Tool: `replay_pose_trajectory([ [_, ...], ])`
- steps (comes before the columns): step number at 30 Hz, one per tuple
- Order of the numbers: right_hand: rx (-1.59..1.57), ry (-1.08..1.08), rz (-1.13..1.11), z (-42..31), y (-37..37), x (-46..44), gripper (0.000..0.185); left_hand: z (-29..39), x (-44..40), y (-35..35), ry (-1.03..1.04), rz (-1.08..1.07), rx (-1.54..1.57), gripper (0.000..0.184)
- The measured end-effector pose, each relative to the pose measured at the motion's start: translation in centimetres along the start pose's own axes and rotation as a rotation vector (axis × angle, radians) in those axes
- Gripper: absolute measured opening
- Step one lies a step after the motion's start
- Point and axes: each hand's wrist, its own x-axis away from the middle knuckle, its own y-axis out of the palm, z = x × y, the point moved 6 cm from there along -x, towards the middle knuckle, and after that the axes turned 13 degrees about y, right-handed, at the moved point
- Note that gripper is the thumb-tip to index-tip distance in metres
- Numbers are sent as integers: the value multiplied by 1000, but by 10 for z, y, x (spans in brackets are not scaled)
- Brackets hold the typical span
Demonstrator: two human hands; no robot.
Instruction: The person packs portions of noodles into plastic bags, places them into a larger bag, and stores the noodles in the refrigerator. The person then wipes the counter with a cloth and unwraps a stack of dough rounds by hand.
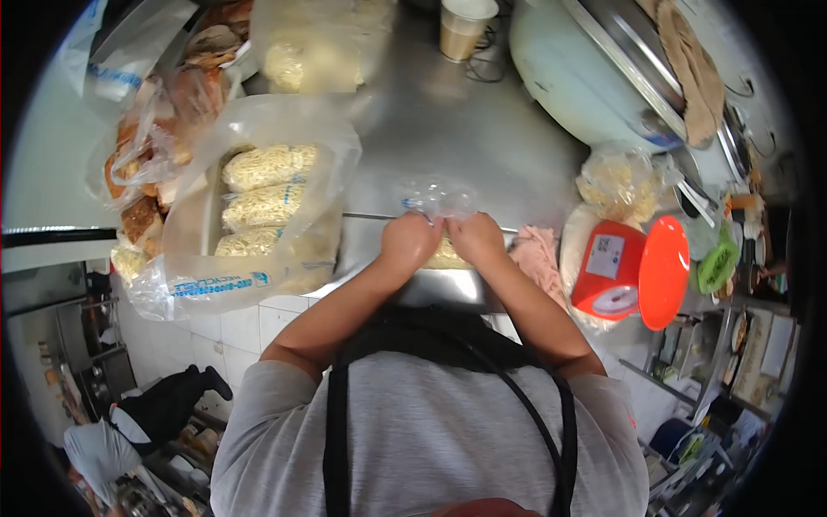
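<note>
A small clear plastic bag lies near the front edge of the steel table, with pale noodles in its near end. My left hand is closed on the left side of the bag, and my right hand grips the right side. Both sets of fingertips meet close together on the plastic and are partly hidden. To the left stands a tray lined with a large plastic bag, holding bundles of noodles.
A red scale and pink cloth sit at right, below a bagged yellowish food. A paper cup and large pale tub stand at the back. Bagged meat lies far left. Another person works behind.
</note>
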Motion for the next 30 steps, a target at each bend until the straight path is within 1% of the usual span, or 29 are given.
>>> replay_pose_trajectory([
  [1, 18, 21, -22, -2, -2, -1, 30, -3, -4, 1, -10, -17, -18, 22],
  [2, 37, 40, -43, -5, -4, -2, 30, -4, -7, -5, 2, 97, 22, 23],
  [3, 58, 105, -68, -5, -6, -4, 28, -4, -7, -11, 19, 212, 60, 24],
  [4, 48, 80, -25, -8, -8, -6, 28, -3, -8, -16, 40, 325, 99, 26],
  [5, 36, 61, 19, -8, -9, -8, 28, -5, -8, -19, 9, 391, 102, 27],
  [7, 44, 54, 95, -4, -6, -12, 26, -3, -8, -29, 39, 423, 26, 30],
  [8, 27, -52, 202, -5, -7, -11, 25, -1, -6, -33, 59, 437, -11, 32],
  [10, -5, -264, 419, -6, -9, 2, 23, -1, 2, -29, 67, 377, 7, 40],
  [11, -39, -284, 412, -3, -3, 9, 23, -1, 7, -26, 75, 346, 17, 44],
  [13, -110, -322, 405, 3, 3, 25, 24, 0, 19, -13, 156, 298, 69, 52],
  [14, -92, -315, 363, 5, 8, 29, 24, 0, 25, -7, 200, 267, 94, 56],
  [16, -60, -296, 274, 10, 17, 36, 25, 4, 30, -8, 208, 110, 147, 52],
  [17, -46, -321, 279, 10, 19, 32, 27, 5, 33, -7, 210, 33, 170, 51],
  [20, -55, -432, 438, 2, -6, 19, 27, 2, 14, -37, 450, 329, 260, 53],
  [21, -122, -547, 549, -6, -25, 22, 23, -2, 5, -46, 464, 388, 170, 48],
  [24, -173, -762, 724, -29, -70, 46, 15, -10, -14, -67, 510, 540, -90, 35],
  [25, -161, -778, 725, -25, -62, 47, 14, -18, -16, -51, 555, 544, -74, 28],
  [27, -130, -814, 727, -12, -37, 47, 12, -30, -6, -19, 546, 557, 6, 24],
  [29, -237, -685, 673, -3, -26, 48, 11, -29, 6, -15, 538, 567, 90, 21],
  [30, -290, -616, 638, 2, -19, 50, 11, -21, 13, -27, 537, 579, 130, 20],
])
